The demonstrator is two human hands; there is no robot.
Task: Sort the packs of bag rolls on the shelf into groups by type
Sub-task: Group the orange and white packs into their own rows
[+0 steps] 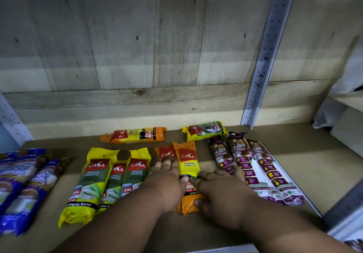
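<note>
Orange plastic shows between the two hands at the near middle of the shelf (294,166): an orange pack (188,166) lying lengthwise, near end toward the viewer. The right hand (222,191) grips it from the right, thumb hooked round its near end and fingers (206,175) curled over its middle. The left hand (167,184) lies flat just beside it on the left, fingers straight and spread over a second orange pack (165,153), thumb touching the first pack's edge.

To the left, three yellow 25L packs (94,182) lie side by side, touching and partly overlapping. Further left, at the frame edge, blue packs (21,184) lie in a group of their own. To the right of the hands, three purple draw string packs (253,166) lie side by side, touching, angled toward the near right along the shelf's edge.

Farther back, near the wooden back wall (137,56), a third orange pack (135,134) lies crosswise, apart from the others. To its right a single yellow 25L pack (204,130) also lies crosswise, just beyond the purple group. A perforated metal upright (267,60) rises at the far right corner.
</note>
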